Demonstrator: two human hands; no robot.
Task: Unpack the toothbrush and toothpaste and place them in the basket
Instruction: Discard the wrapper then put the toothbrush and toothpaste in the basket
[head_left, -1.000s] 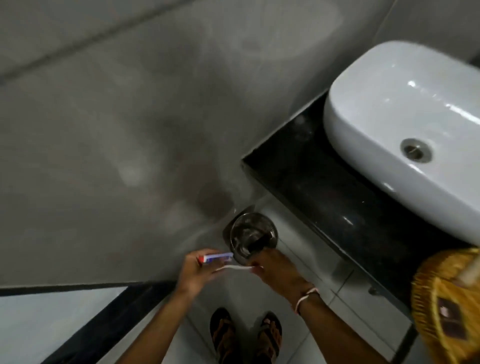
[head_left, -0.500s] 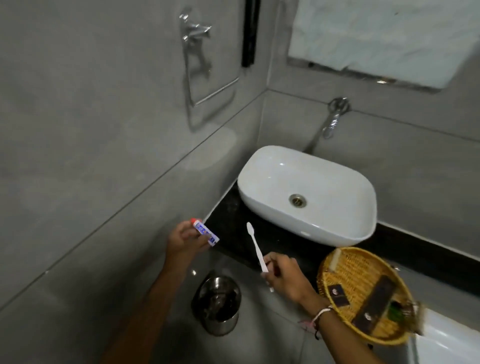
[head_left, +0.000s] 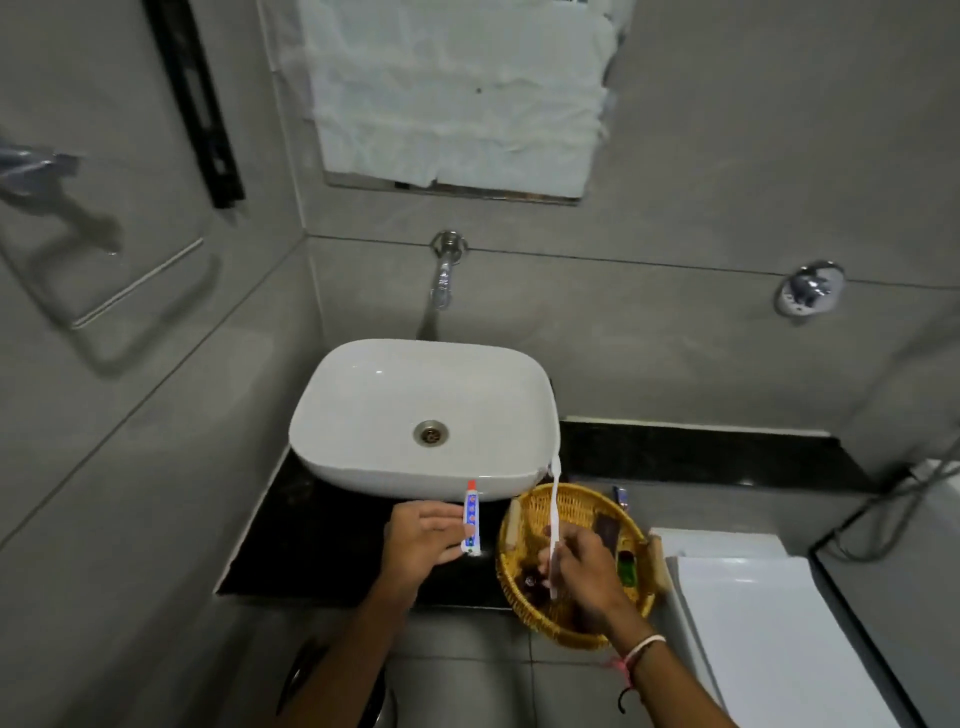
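My left hand (head_left: 422, 538) grips a small white toothpaste tube (head_left: 471, 519) with a red cap, held upright over the black counter just left of the basket. My right hand (head_left: 584, 574) holds a white toothbrush (head_left: 555, 514) by its lower handle, bristle end pointing up towards the basin. This hand hovers over the round yellow woven basket (head_left: 524, 597), which sits at the counter's front edge. Several small dark sachets and a green item (head_left: 627, 566) lie inside the basket.
A white basin (head_left: 363, 410) stands on the black counter (head_left: 311, 535), with a wall tap (head_left: 442, 275) above it and a paper-covered mirror higher up. A white toilet cistern lid (head_left: 769, 623) is at the right. A steel bin (head_left: 306, 680) is on the floor below.
The view has swung up from the floor bin to the counter. Both hands moved right: the toothbrush hand is now over the basket, the toothpaste hand beside it.
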